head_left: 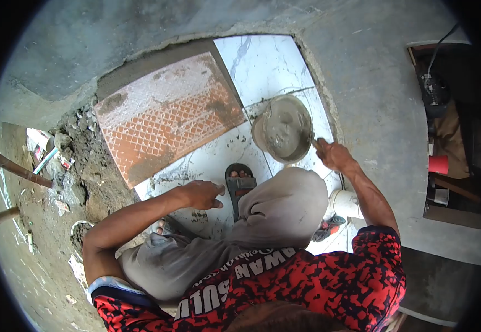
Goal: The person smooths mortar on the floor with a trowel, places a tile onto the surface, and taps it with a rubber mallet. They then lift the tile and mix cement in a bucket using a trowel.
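Note:
A bucket (270, 143) with wet grey cement mix (287, 126) inside stands on white marbled tiles (265, 63). My right hand (333, 155) is closed at the right edge of the bucket, fingers at its rim. My left hand (200, 195) hangs loosely over the tiles, fingers apart and a little bent, with nothing in it. Left of the bucket lies a large tile (166, 119) with its orange, grid-patterned underside up. Grey mortar is smeared across parts of that underside.
Rubble and dirt (80, 160) lie left of the tiles. Grey mortar bed (141, 66) shows behind the upturned tile, along the wall (362, 72). A white container (346, 203) sits near my right knee. My sandalled foot (239, 180) is on the tiles. A red cup (438, 164) is in a recess at right.

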Demonstrator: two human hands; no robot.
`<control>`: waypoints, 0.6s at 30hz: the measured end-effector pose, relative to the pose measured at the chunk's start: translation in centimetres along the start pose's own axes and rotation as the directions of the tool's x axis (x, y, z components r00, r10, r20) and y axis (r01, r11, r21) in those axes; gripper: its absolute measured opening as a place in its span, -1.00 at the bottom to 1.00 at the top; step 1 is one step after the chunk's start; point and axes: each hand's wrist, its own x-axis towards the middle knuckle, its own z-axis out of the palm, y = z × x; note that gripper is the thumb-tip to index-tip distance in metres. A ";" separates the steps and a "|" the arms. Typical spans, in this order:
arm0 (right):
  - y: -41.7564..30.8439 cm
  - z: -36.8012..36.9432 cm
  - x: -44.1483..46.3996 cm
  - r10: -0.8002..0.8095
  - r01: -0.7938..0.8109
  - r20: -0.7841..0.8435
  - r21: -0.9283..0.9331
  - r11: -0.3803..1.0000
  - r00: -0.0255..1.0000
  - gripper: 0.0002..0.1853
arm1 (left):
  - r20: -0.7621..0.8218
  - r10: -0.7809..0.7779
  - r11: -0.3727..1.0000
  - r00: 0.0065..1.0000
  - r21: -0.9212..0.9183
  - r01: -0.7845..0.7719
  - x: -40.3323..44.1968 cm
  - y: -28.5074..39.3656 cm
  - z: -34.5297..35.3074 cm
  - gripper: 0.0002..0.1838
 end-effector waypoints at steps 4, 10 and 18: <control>2.9 -0.8 -0.7 -0.137 0.146 -0.118 0.072 0.987 0.984 -0.57 | -0.196 0.109 0.990 0.974 0.115 -0.088 0.4 -0.2 -0.9 -0.48; 3.9 -4.6 -2.2 0.020 0.000 -0.167 0.120 0.993 0.986 -0.52 | -0.069 0.146 0.975 0.987 0.178 -0.132 0.4 2.0 -1.1 -0.37; 1.4 2.3 3.8 -0.048 0.056 -0.105 0.080 0.995 0.993 -0.58 | -0.074 0.191 0.969 0.979 0.173 -0.176 -0.4 3.2 0.5 -0.49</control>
